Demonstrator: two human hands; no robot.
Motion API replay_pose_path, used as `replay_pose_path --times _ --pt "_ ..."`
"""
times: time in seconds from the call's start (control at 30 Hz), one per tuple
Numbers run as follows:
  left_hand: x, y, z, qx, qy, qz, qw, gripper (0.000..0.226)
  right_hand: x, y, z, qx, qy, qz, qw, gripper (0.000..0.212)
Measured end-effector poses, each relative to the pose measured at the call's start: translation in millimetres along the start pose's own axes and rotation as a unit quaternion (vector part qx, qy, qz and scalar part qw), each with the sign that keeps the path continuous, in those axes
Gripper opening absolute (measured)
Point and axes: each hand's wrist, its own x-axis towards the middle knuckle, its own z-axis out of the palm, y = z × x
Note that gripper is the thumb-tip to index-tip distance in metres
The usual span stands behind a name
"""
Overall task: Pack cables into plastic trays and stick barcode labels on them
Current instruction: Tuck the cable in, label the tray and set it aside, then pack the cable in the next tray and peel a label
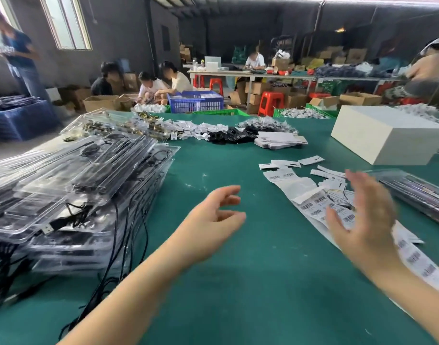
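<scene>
A large stack of clear plastic trays [71, 185] sits on the left of the green table [238, 282], each holding a black cable; several cables [136, 235] trail loose over the stack's near edge, one with its USB plug [47, 229] exposed. Judged from this, packing is well advanced. Whether these trays already bear labels cannot be confirmed: glare and motion blur hide their surfaces.

A long strip of barcode labels [313, 207] lies on the table right of centre, running towards the near right edge, with many labels remaining on it. Loose backing slips [285, 165] lie scattered just beyond it. A further tray [417, 192] lies at the right edge, near the strip. More unpacked black cables [228, 136] are heaped at the far side of the table, beside a pile of white cards [280, 141] and a white box [387, 135]. Work evidently remains in both packing and labelling.

The left hand [211, 220] hovers above bare table at centre, palm inward, fingers loosely bent, holding nothing. The right hand [365, 215] is raised over the label strip, fingers spread and straight, blurred by movement, and likewise empty. Neither hand touches a tray, cable or label.
</scene>
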Motion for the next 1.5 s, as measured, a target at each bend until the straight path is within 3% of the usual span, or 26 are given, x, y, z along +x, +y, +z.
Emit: replay_pose_path --times 0.07,0.13,0.17,0.23,0.33,0.37,0.43,0.53,0.67,0.97,1.17,1.3,1.5 --pt "13 37 -30 0.015 0.053 0.083 0.995 0.036 -27 -36 40 0.004 -0.118 -0.007 0.993 0.064" --pt "33 61 -73 0.156 0.151 0.128 0.968 0.031 -43 -51 72 0.006 -0.209 0.031 0.977 0.067" --pt "45 66 -97 0.259 0.196 0.12 0.938 0.033 -48 -53 83 0.005 -0.242 0.062 0.968 0.065" --pt "67 66 -146 0.457 0.237 0.016 0.857 0.041 -57 -55 96 -0.015 -0.288 0.072 0.955 0.055" --pt "76 47 -199 0.642 0.147 -0.206 0.724 0.06 -64 -51 101 -0.007 -0.291 0.07 0.954 0.04" --pt "74 38 -212 0.669 0.102 -0.256 0.69 0.066 -63 -50 99 0.0 -0.281 0.07 0.957 0.036" --pt "68 20 -233 0.672 0.036 -0.327 0.664 0.078 -63 -51 98 -0.001 -0.279 0.069 0.958 0.032" --pt "58 10 -250 0.611 0.021 -0.37 0.7 0.092 -63 -52 99 -0.001 -0.269 0.064 0.961 0.028" --pt "52 15 -258 0.527 0.067 -0.388 0.753 0.09 -62 -50 99 0.009 -0.258 0.057 0.964 0.026" --pt "46 23 -274 0.46 0.099 -0.407 0.783 0.098 -61 -50 100 0.017 -0.248 0.063 0.967 0.021" --pt "52 19 -281 0.49 0.135 -0.29 0.811 0.08 -61 -49 101 0.015 -0.246 0.062 0.967 0.022" --pt "54 25 -276 0.479 0.151 -0.265 0.823 0.087 -61 -49 101 0.014 -0.245 0.058 0.968 0.022" --pt "55 37 -264 0.504 0.153 -0.28 0.803 0.096 -62 -48 100 0.016 -0.248 0.059 0.967 0.023"
